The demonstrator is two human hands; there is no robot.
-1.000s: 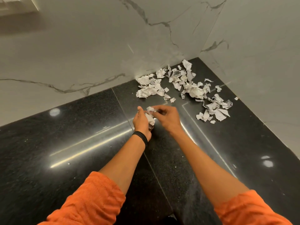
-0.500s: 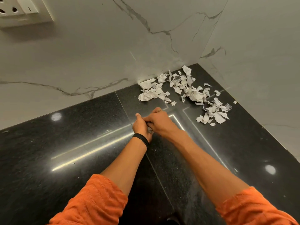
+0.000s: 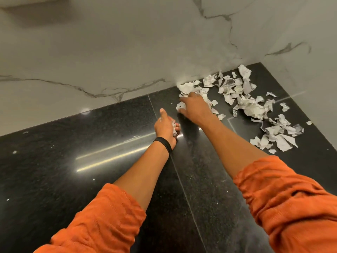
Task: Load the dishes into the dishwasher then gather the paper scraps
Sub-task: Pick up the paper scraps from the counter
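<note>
Left grip [image 3: 166, 126]: curling round a crumpled paper wad [image 3: 174, 129]. Right grip [image 3: 196, 108]: fingers outstretched, touching the nearest paper scraps [image 3: 253, 109] (these are lying scattered over the black surface [image 3: 91, 161], against the marble wall [image 3: 109, 52]).

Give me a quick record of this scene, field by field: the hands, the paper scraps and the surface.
surface: glossy black counter, in a corner of white marble wall
left hand: grips a wad of paper scraps; black band at the wrist
right hand: on the left end of the loose scraps; grip hidden
loose scraps: scattered in the corner, from the back wall toward the right wall
dishes: none in view
</note>
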